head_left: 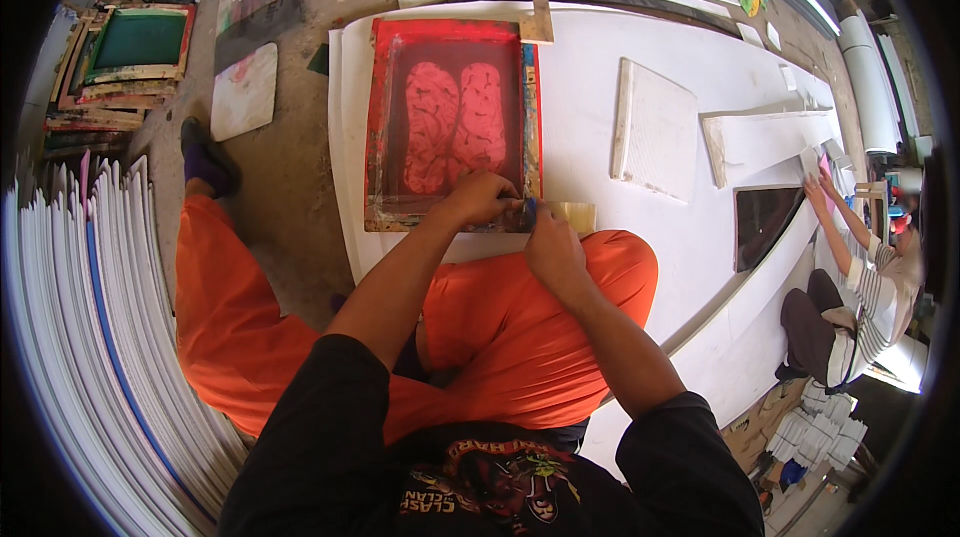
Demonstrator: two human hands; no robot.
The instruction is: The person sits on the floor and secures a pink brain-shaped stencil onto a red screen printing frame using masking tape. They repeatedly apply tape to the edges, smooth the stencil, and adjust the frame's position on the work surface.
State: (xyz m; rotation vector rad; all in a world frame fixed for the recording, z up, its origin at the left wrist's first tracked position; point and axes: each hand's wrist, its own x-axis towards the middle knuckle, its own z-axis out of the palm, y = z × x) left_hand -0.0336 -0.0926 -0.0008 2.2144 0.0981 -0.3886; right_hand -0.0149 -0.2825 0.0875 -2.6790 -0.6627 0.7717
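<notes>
In front of me lies a wooden screen-printing frame [372,127], its edges smeared red, with two pink sole shapes [432,127] side by side in its dark red mesh. My left hand [482,199] is at the near edge of the frame, its fingers drawn together; what they pinch, if anything, is hidden. Just right of it, my right hand [556,245] closes around a small dark blue object [529,214] at the near right corner. That object's kind is too small to tell. A pale wooden block [575,216] sticks out beside the right hand.
The frame rests on a large white board [580,52]. A second wood piece [537,22] touches its far right corner. White panels [655,127] and a dark screen [765,222] lie to the right, where another person [890,287] works. Stacked sheets [110,337] stand at left.
</notes>
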